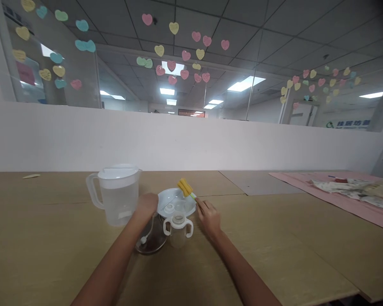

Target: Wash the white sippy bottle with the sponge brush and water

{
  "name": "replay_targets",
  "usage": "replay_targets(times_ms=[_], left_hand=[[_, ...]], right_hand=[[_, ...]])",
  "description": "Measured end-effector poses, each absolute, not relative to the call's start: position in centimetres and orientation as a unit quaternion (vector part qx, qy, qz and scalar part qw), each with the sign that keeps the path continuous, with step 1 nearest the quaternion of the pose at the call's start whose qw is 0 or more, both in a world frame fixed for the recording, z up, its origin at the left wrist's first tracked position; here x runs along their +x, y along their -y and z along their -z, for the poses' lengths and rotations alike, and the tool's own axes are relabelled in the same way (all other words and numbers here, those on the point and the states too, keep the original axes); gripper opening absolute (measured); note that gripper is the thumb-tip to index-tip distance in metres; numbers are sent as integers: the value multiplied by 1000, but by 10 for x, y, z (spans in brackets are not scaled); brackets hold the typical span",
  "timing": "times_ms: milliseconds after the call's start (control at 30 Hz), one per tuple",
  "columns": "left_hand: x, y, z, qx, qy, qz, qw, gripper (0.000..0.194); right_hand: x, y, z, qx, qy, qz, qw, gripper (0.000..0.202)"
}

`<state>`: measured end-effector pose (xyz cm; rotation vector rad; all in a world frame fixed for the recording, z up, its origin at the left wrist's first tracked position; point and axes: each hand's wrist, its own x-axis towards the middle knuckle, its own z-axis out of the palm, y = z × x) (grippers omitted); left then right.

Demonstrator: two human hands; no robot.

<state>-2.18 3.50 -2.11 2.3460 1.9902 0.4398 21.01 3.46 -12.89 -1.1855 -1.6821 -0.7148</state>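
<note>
My right hand [210, 217] is closed on the handle of a brush with a yellow sponge head [185, 187], which is raised over the right part of a white bowl [192, 206]. Inside the bowl lies a small white ring-like part [169, 208]. My left hand [147, 205] is at the bowl's left side, above a dark round dish [151, 240]; its fingers are mostly hidden. A thin tube with a white end [143, 240] hangs below it over the dish. In front of the bowl stands a clear bottle with two white handles [178, 231], its mouth uncovered.
A lidded plastic pitcher [119, 197] stands left of my left hand. On the right, a pink cloth [332, 196] carries patterned fabric [354, 188]. A thin flat piece [31, 176] lies at the back left. Behind the table [268, 255] is a low white wall [191, 142] with glass above.
</note>
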Motion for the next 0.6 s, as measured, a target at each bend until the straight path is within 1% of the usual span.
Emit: replay_targets(times_ms=[133,233,300,433,600], left_hand=[[1,-33,21,827,-533,-176,32,23],[13,-36,34,876,-439,-188,70,27],[15,-40,45,889,-407,-191,88,27],[8,-53,60,887,-405,-199,98,26],[5,-60,63,871,-432,-216,91,20]], right_hand=[[210,-34,127,-490,679,281,468,29],[210,-33,126,-493,678,275,472,29],[210,-33,126,-490,678,275,474,29],[210,-34,127,-485,683,278,471,29],[209,-35,128,-491,684,271,467,28]])
